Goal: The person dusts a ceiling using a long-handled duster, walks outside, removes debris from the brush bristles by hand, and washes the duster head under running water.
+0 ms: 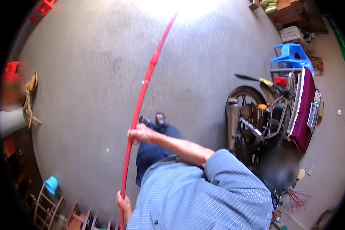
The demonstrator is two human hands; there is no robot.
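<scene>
A long red pole (141, 97) runs diagonally from the bottom edge up to the bright floor at the top, with a thicker joint partway along it. My right hand (142, 134), its arm crossing in front of my body, wraps around the pole near its middle. Lower down, beside my shirt, my left hand (123, 201) is closed around the same pole. My sandalled feet (161, 119) stand on the grey floor just beyond my right hand. The pole's far tip is washed out by glare.
A motorcycle (253, 115) stands at the right, with a maroon cushion (304, 111) on it and a blue plastic stool (291, 53) beyond. A light blue bucket (51, 184) and a wooden rack (46, 211) are at lower left. Red chairs (13, 69) show at the left edge.
</scene>
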